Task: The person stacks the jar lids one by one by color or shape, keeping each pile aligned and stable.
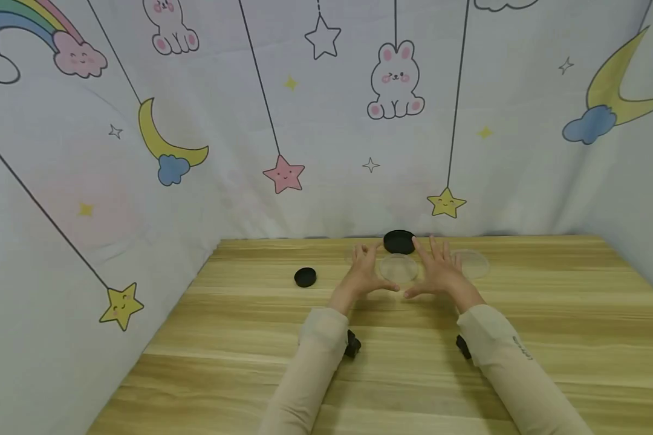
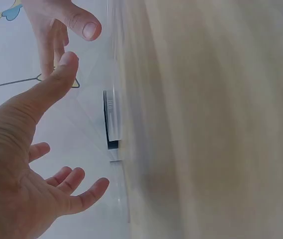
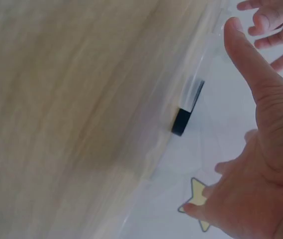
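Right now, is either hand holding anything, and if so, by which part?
Nothing is held: the left hand and right hand are open, on either side of the clear round piece, not gripping it.

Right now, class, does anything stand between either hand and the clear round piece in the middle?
Nothing visible does: the left hand and the right hand flank the clear round piece. The larger black round piece sits behind it, not between.

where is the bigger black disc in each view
Head: bigger black disc, just right of and below centre.
Left wrist: bigger black disc, left of centre, mid-height.
Right wrist: bigger black disc, right of centre, mid-height.
Shared landmark: the right hand, in all three.
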The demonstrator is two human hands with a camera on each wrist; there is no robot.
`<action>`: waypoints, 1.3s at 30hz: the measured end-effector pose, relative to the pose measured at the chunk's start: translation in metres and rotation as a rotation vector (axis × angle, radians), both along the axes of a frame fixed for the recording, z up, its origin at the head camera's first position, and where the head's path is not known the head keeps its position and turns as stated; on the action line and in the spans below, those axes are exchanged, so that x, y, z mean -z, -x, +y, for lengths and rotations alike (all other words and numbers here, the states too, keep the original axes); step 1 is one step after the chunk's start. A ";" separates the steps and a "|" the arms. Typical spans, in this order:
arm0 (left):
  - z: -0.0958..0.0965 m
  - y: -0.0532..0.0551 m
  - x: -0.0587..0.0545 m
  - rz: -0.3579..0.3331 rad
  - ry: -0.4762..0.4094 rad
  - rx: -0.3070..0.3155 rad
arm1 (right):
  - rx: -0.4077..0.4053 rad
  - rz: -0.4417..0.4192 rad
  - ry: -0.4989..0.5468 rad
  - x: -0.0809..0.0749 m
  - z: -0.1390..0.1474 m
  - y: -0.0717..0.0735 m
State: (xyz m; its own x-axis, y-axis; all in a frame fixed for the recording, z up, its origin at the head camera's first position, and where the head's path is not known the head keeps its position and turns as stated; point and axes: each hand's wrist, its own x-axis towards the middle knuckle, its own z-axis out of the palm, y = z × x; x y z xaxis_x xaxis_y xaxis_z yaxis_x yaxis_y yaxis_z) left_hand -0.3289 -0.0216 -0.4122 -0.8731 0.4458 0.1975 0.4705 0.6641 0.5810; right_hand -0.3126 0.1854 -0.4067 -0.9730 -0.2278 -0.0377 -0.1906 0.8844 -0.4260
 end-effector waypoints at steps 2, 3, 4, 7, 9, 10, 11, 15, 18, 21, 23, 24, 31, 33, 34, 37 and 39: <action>0.001 0.000 0.003 0.005 -0.031 -0.001 | 0.000 0.004 0.014 0.001 0.000 0.000; 0.001 0.000 0.005 0.005 -0.042 -0.005 | -0.002 0.004 0.023 0.002 0.000 0.001; 0.002 0.000 0.006 -0.002 -0.058 -0.009 | -0.004 0.004 0.037 0.002 0.000 0.001; 0.004 0.001 0.011 -0.030 -0.107 -0.023 | -0.018 0.005 0.085 0.004 0.000 0.001; 0.007 0.002 0.013 -0.056 -0.128 -0.040 | -0.028 0.007 0.129 0.005 -0.001 0.002; 0.008 0.002 0.015 -0.070 -0.138 -0.049 | -0.036 0.010 0.152 0.006 -0.001 0.003; 0.009 0.003 0.016 -0.081 -0.143 -0.060 | -0.043 0.011 0.173 0.006 -0.001 0.003; 0.011 0.004 0.021 -0.116 -0.154 -0.096 | -0.070 0.003 0.240 0.009 0.000 0.007; 0.012 0.004 0.024 -0.116 -0.159 -0.110 | -0.081 -0.019 0.269 0.011 0.001 0.009; 0.013 0.005 0.026 -0.105 -0.146 -0.124 | -0.105 -0.020 0.287 0.015 0.000 0.011; 0.014 0.005 0.027 -0.097 -0.131 -0.133 | -0.115 -0.008 0.299 0.019 -0.001 0.013; 0.014 0.005 0.028 -0.093 -0.121 -0.137 | -0.121 -0.001 0.304 0.021 -0.002 0.014; 0.016 0.006 0.029 -0.057 -0.071 -0.177 | -0.087 -0.008 0.357 0.034 -0.007 0.018; 0.017 0.007 0.031 -0.046 -0.077 -0.190 | -0.078 0.006 0.372 0.037 -0.007 0.019; 0.017 0.008 0.033 -0.048 -0.080 -0.195 | -0.074 0.013 0.378 0.039 -0.006 0.020; 0.018 0.009 0.038 -0.076 -0.122 -0.207 | -0.060 0.028 0.394 0.042 -0.005 0.022; 0.019 0.010 0.040 -0.105 -0.160 -0.212 | -0.043 0.023 0.397 0.043 -0.004 0.023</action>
